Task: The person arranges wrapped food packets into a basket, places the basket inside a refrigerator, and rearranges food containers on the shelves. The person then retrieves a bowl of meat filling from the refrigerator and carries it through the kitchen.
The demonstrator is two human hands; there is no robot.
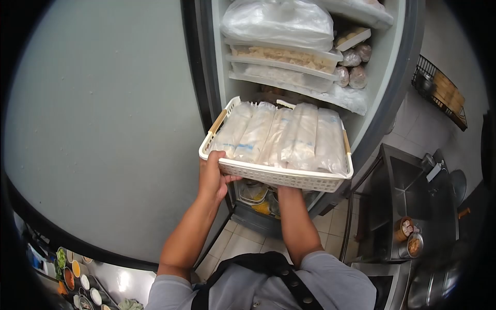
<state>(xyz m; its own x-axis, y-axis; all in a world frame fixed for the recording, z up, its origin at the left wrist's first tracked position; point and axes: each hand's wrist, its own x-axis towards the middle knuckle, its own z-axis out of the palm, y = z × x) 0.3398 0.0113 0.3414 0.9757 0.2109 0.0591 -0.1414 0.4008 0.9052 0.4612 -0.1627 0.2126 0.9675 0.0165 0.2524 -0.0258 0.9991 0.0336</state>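
Note:
A white plastic basket (pixel 284 176) with tan side handles is held at the opening of an upright fridge. Several long, clear plastic bags (pixel 301 132) with pale contents lie side by side in it, some with blue print. My left hand (pixel 216 173) grips the front left corner, thumb over the rim and fingers beneath. Under the front edge, right of the middle, my right hand (pixel 289 190) supports the basket from below; its fingers are hidden.
Above the basket, a fridge shelf (pixel 347 99) carries lidded containers (pixel 283 59), a large plastic bag (pixel 279 23) and wrapped rolls (pixel 356 76). A grey door (pixel 103 124) fills the left. At right stand a metal sink (pixel 408 191) and a wall rack (pixel 440 93). Food bowls (pixel 70 278) sit lower left.

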